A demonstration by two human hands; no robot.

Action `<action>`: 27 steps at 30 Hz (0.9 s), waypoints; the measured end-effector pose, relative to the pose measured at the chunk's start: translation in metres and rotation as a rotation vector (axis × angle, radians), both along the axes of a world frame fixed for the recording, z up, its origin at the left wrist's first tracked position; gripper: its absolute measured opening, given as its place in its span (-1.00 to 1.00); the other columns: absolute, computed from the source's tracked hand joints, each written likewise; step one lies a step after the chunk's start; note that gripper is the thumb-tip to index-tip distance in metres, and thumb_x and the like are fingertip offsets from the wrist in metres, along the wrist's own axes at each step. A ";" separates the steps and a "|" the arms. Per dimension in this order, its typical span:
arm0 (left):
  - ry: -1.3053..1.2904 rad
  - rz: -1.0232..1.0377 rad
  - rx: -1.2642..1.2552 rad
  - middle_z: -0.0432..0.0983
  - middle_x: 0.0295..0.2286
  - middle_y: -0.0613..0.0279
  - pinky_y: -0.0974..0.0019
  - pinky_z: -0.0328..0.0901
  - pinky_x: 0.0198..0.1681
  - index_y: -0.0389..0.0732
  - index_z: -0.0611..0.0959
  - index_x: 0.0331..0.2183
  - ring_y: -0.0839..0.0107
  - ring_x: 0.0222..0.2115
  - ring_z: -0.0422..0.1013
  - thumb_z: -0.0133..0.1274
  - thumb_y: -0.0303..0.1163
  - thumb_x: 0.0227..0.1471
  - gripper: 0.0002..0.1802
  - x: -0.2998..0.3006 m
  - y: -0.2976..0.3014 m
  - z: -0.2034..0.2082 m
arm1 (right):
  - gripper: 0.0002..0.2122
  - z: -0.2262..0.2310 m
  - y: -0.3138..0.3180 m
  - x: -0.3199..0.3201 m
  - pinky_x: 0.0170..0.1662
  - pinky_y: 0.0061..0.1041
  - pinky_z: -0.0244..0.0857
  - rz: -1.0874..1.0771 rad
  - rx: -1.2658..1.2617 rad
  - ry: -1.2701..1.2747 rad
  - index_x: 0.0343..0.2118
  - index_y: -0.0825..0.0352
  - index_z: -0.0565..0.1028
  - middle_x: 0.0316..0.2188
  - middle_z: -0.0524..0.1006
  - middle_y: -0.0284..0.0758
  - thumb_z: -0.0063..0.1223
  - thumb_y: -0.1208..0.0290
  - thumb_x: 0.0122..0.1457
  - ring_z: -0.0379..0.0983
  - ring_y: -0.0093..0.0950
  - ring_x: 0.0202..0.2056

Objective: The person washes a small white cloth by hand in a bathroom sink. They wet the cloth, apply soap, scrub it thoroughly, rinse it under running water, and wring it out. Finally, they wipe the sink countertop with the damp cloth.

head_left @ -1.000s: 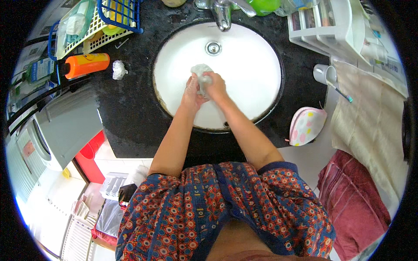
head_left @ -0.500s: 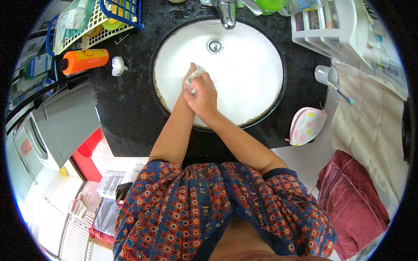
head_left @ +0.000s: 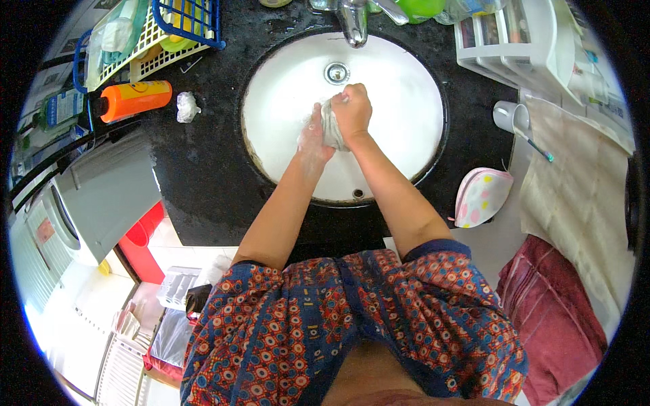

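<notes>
Over the white oval sink [head_left: 399,115], I hold a wet whitish-grey cloth [head_left: 331,126] between both hands. My right hand [head_left: 354,111] is closed in a fist around its upper right part. Soap foam coats my left hand [head_left: 314,137], which grips the cloth's lower left side, its fingers partly hidden. The cloth is bunched and pulled taut between them. Beyond the hands lie the metal drain [head_left: 336,73] and the chrome faucet [head_left: 353,26].
On the black counter [head_left: 196,183] at left are an orange bottle [head_left: 139,100], a crumpled white lump [head_left: 187,107] and a blue-edged basket [head_left: 215,24]. At right stand a white drawer unit [head_left: 497,51], a white cup [head_left: 506,116] and a dotted zip pouch [head_left: 482,196].
Both hands have moved right in the sink and drawn apart from their clasp. The cloth now shows spread between them, with my right hand higher and farther toward the drain.
</notes>
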State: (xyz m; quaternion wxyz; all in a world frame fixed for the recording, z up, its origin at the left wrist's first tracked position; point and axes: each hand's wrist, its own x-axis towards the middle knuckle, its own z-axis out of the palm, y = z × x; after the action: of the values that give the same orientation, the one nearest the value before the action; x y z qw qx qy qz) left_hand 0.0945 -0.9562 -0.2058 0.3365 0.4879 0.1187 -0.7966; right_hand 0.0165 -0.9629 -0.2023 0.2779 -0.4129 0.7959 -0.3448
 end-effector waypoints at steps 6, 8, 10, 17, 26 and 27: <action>0.928 0.040 -0.488 0.42 -0.19 0.15 0.22 0.30 -0.04 -0.19 0.44 -0.10 0.31 -0.15 0.36 -0.25 0.00 0.22 -0.53 0.048 0.012 -0.076 | -0.84 0.038 0.047 0.058 -0.40 -0.29 0.30 0.272 -0.293 -0.027 -0.63 0.31 0.31 -0.51 0.37 -0.22 0.11 0.57 -0.17 0.39 -0.20 -0.47; 0.348 0.112 -0.434 0.42 -0.22 0.19 0.31 0.29 -0.05 -0.19 0.45 -0.11 0.37 -0.17 0.36 -0.24 -0.02 0.23 -0.55 0.036 0.023 -0.084 | -0.86 0.000 0.026 0.036 -0.42 -0.21 0.29 0.158 -0.194 0.109 -0.62 0.30 0.32 -0.51 0.38 -0.22 0.08 0.53 -0.12 0.39 -0.15 -0.47; -0.094 -0.094 -0.421 0.41 -0.21 0.23 0.31 0.29 -0.04 -0.19 0.44 -0.11 0.37 -0.17 0.35 -0.29 -0.01 0.24 -0.54 0.013 0.014 -0.045 | -0.88 -0.005 0.005 0.006 -0.44 -0.25 0.28 0.050 -0.107 0.033 -0.61 0.30 0.33 -0.51 0.37 -0.22 0.07 0.52 -0.09 0.37 -0.17 -0.50; 0.309 0.115 -0.221 0.40 -0.26 0.22 0.22 0.28 -0.05 -0.16 0.44 -0.18 0.34 -0.20 0.35 -0.29 0.07 0.20 -0.51 0.042 0.022 -0.094 | -0.86 0.018 0.045 0.050 -0.36 -0.31 0.30 0.226 -0.220 -0.026 -0.60 0.34 0.32 -0.52 0.35 -0.18 0.09 0.58 -0.12 0.38 -0.20 -0.48; -0.005 0.084 -0.300 0.17 0.09 0.16 -0.05 0.10 0.14 -0.24 0.22 0.11 0.12 0.10 0.13 -0.20 -0.04 0.21 -0.41 0.040 0.006 -0.033 | -0.87 0.046 0.052 -0.031 -0.27 -0.29 0.18 0.483 -0.392 0.106 -0.57 0.26 0.33 -0.48 0.40 -0.29 0.08 0.55 -0.10 0.35 -0.24 -0.40; -0.026 0.098 -0.266 0.19 0.08 0.16 -0.06 0.10 0.13 -0.26 0.24 0.10 0.11 0.09 0.14 -0.19 -0.03 0.20 -0.40 0.039 0.011 -0.037 | -0.87 0.051 0.068 -0.026 -0.19 -0.27 0.12 0.590 -0.329 0.127 -0.57 0.24 0.33 -0.47 0.42 -0.29 0.07 0.57 -0.11 0.36 -0.26 -0.36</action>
State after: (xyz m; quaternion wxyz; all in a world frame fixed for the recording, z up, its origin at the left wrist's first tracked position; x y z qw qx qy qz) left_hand 0.1331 -0.9456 -0.2424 0.4380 0.4431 0.0314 -0.7816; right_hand -0.0093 -0.8949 -0.1510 0.2452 -0.6850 0.5918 -0.3469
